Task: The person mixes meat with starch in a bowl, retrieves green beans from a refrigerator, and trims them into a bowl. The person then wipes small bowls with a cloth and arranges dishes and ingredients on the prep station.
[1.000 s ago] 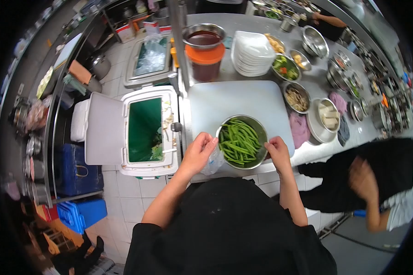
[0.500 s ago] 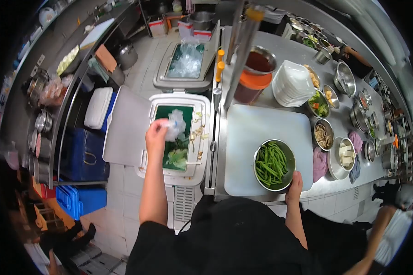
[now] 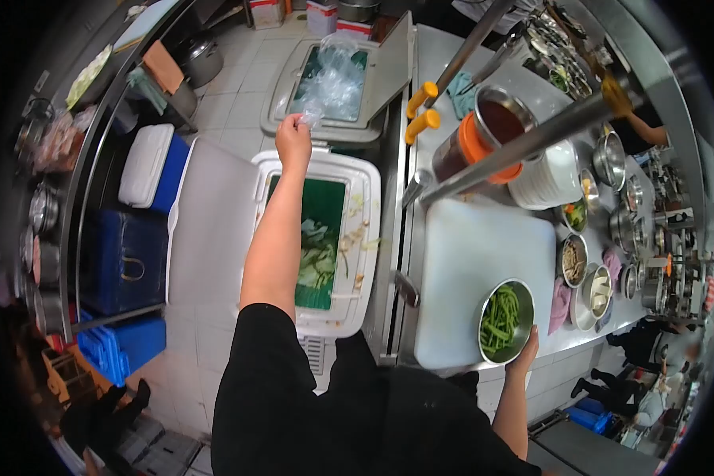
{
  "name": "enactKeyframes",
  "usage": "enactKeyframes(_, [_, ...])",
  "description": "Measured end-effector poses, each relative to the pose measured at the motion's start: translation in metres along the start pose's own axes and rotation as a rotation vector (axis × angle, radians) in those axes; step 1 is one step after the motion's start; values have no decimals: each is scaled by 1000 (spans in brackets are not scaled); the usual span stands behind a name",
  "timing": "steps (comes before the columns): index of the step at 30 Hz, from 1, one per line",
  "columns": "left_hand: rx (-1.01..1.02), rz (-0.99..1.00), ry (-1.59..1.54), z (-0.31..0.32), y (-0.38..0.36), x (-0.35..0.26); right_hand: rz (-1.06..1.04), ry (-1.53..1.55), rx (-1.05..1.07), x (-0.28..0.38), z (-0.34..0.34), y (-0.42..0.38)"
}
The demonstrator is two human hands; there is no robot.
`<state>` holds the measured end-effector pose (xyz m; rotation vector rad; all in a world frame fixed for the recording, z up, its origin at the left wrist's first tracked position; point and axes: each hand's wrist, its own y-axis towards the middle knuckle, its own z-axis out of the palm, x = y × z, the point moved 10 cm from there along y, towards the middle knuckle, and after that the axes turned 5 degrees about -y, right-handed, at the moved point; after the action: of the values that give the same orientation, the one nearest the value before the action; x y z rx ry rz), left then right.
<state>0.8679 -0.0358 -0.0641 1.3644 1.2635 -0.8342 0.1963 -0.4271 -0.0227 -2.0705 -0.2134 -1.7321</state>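
Observation:
With my left arm stretched forward, my left hand (image 3: 293,143) pinches a crumpled clear plastic bag (image 3: 312,117) at the near edge of the far bin (image 3: 276,111). Clear plastic wrap (image 3: 337,79) is heaped in that bin's opening. Below my forearm stands the near bin (image 3: 365,246), holding vegetable scraps (image 3: 317,262). My right hand (image 3: 522,355) grips the rim side of a steel bowl (image 3: 525,313) of green beans (image 3: 500,321). The bowl sits at the front right of a white cutting board (image 3: 484,246), tilted slightly.
A knife (image 3: 405,289) lies at the board's left edge. Behind the board stand an orange-rimmed container (image 3: 460,147) and stacked white trays (image 3: 546,178). A metal post (image 3: 523,135) crosses the counter. Bowls of ingredients line the right. The near bin's lid (image 3: 213,222) hangs open leftward.
My left hand has moved forward with the plastic bag, from over the near bin to the far bin's edge. My right hand stays on the bowl, and the view has shifted.

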Motion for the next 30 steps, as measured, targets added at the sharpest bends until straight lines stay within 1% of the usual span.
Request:
enactKeyframes(1, [-14, 45, 83, 12, 11, 5, 27, 19, -16, -1, 1, -2])
enactKeyframes(2, [0, 91, 127, 24, 18, 2, 8, 21, -27, 2, 2, -2])
enactKeyframes(3, [2, 98, 106, 35, 24, 3, 20, 21, -26, 1, 2, -3])
enactKeyframes(5, [-13, 168, 169, 59, 37, 1, 11, 23, -36, 1, 1, -4])
enactKeyframes(7, [10, 196, 172, 85, 53, 8, 73, 51, -51, -6, 0, -3])
enactKeyframes(9, [16, 190, 219, 109, 63, 16, 45, 51, -52, -2, 5, -4])
enactKeyframes(11, [106, 138, 321, 137, 75, 37, 14, 53, -59, 6, 5, -5])
enactKeyframes(13, [235, 117, 538, 159, 77, 46, 3, -97, -52, 10, 5, -5])
enactKeyframes(14, [322, 86, 666, 173, 79, 63, 43, 25, -97, 4, 4, -4])
enactKeyframes(15, [408, 57, 797, 187, 79, 80, 22, 33, -117, 6, 3, -3])
enactKeyframes(17, [606, 68, 998, 208, 67, 92, 65, 53, -105, 1, 4, -6])
enactKeyframes(19, [571, 88, 1007, 218, 56, 109, 71, 61, -151, 0, -2, -8])
enactKeyframes(20, [579, 109, 994, 220, 56, 105, 69, 19, -165, 2, -2, -10])
enactKeyframes(22, [801, 20, 1012, 229, 51, 116, 62, -13, -200, 5, -3, -12])
enactKeyframes(23, [813, 37, 1005, 230, 53, 120, 68, -4, -199, 5, -2, -11])
enactKeyframes(25, [819, 65, 835, 230, 56, 120, 72, 6, -203, 5, -5, -9])
enactKeyframes(27, [826, 104, 804, 218, 48, 100, 47, -31, -159, 5, -4, -8])
enactKeyframes(29, [673, 269, 775, 202, 38, 65, 52, -44, -190, 9, -4, -9])
enactKeyframes(30, [677, 282, 773, 200, 30, 61, 56, -39, -196, 2, -8, -7])
